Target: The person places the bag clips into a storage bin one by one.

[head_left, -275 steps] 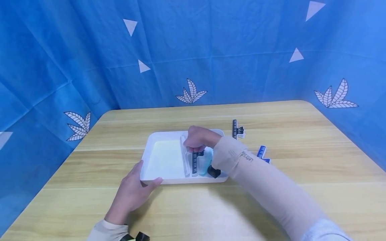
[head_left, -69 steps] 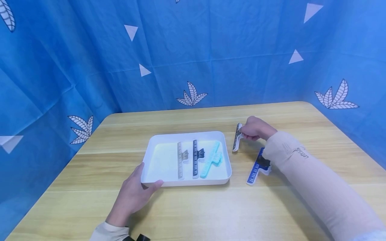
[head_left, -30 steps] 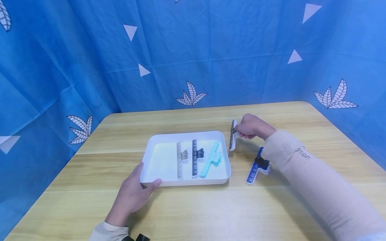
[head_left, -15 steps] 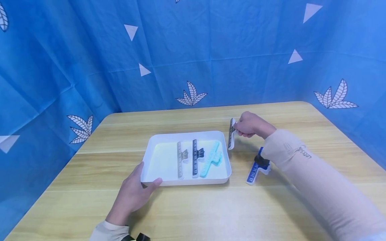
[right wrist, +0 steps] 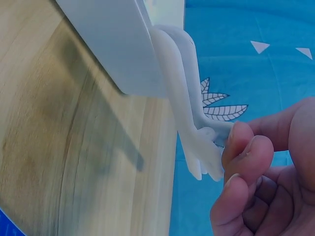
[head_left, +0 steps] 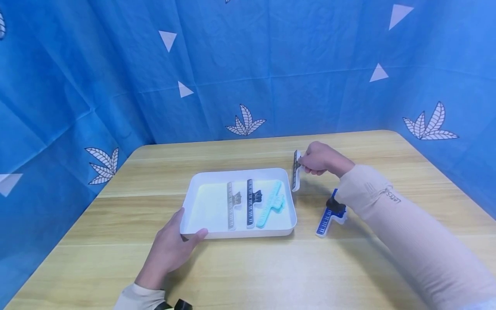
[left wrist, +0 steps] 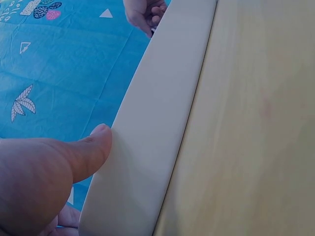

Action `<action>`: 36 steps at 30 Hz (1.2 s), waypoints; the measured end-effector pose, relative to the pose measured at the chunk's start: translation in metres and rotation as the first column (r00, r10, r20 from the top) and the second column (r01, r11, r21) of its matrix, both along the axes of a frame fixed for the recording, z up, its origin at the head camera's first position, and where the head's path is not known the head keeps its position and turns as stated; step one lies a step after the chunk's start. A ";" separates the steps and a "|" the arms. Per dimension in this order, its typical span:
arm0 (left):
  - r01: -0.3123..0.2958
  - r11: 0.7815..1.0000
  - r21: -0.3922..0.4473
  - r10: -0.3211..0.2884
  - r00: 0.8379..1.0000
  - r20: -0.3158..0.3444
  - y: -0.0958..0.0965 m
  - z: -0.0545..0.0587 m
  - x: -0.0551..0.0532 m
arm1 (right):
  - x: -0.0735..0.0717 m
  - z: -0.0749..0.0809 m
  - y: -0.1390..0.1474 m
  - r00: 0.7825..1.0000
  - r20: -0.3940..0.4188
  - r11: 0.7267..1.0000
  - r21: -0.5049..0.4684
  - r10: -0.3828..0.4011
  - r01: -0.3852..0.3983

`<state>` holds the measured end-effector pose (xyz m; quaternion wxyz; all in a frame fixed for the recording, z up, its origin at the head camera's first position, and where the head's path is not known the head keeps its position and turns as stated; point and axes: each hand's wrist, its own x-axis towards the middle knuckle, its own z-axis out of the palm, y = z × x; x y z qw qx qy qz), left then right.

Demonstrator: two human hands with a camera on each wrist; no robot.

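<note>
My left hand (head_left: 170, 245) grips the near left corner of a white tray (head_left: 240, 235), thumb on the near rim; the left wrist view shows the thumb against the tray wall (left wrist: 147, 108). My right hand (head_left: 317, 158) pinches a white clip with a dark piano-key strip (head_left: 296, 174), raised just beyond the tray's right rim. In the right wrist view this clip (right wrist: 177, 88) is seen edge-on, its handle between thumb and fingers. Inside the tray lie a grey clear clip (head_left: 231, 211), a black clip (head_left: 249, 213) and a slanted turquoise clip (head_left: 268, 206).
A blue piano-key clip (head_left: 323, 223) lies on the wooden table (head_left: 263, 275) right of the tray, under my right forearm. A small black block (head_left: 336, 205) at the right wrist overlaps it. Behind the table hangs a blue patterned curtain (head_left: 217, 56).
Since the oldest frame, my right hand has left the grey clip in the tray and picked up the dark-strip clip from the table. Lately it moves slightly left and away. The left hand stays.
</note>
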<state>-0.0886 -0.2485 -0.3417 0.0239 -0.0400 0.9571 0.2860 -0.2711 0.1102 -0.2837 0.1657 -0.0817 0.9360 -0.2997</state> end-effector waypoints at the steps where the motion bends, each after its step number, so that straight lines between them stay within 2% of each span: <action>1: 0.000 1.000 -0.001 0.000 1.000 0.000 0.000 0.000 0.000 | 0.000 0.000 0.000 1.000 0.000 1.000 0.002 0.000 0.000; 36: 0.019 1.000 -0.008 -0.019 1.000 -0.011 -0.001 0.002 -0.001 | 0.003 0.010 -0.012 1.000 0.003 1.000 0.009 0.019 -0.019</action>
